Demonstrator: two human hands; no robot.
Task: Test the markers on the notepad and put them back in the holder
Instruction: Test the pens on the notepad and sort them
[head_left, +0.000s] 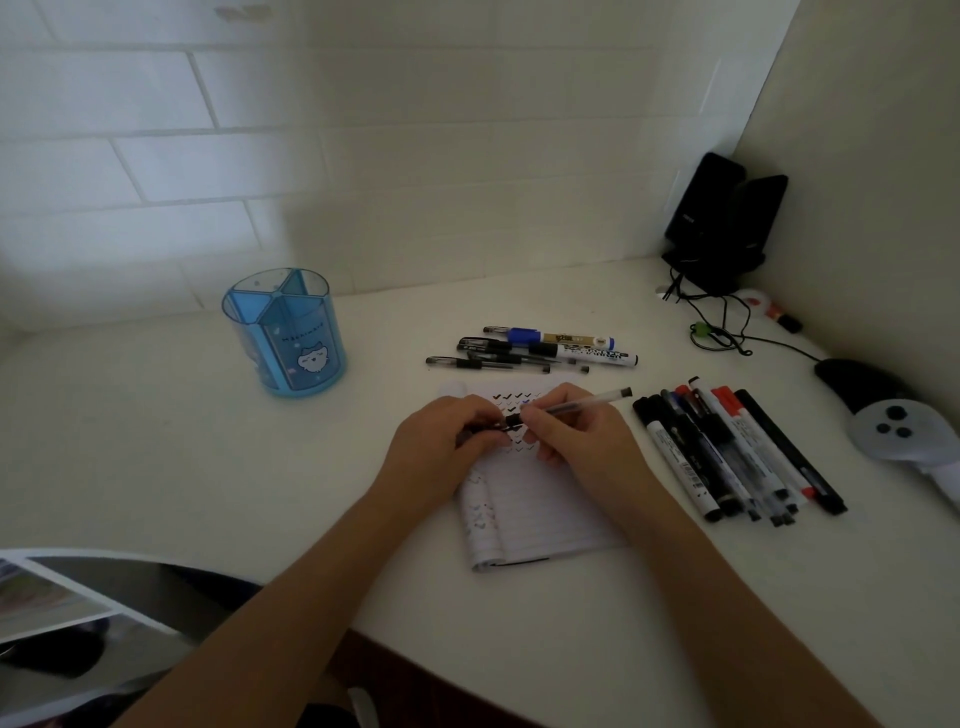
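Note:
My right hand (576, 434) grips a clear pen (587, 401) with a black end, held low over the notepad (540, 514). My left hand (441, 441) pinches the pen's black cap (506, 423) at the tip. The lined notepad page carries rows of small check marks near its top. A blue see-through holder (285, 332) with dividers stands empty at the back left. One group of pens and markers (535, 351) lies behind the notepad. Another group of markers (737, 452) lies to the right of it.
A white desk (208, 467) meets a tiled wall behind and a side wall on the right. Black speakers (727, 228) with cables stand in the back right corner. A white controller (904, 426) lies at the right edge. The desk's front edge curves at bottom left.

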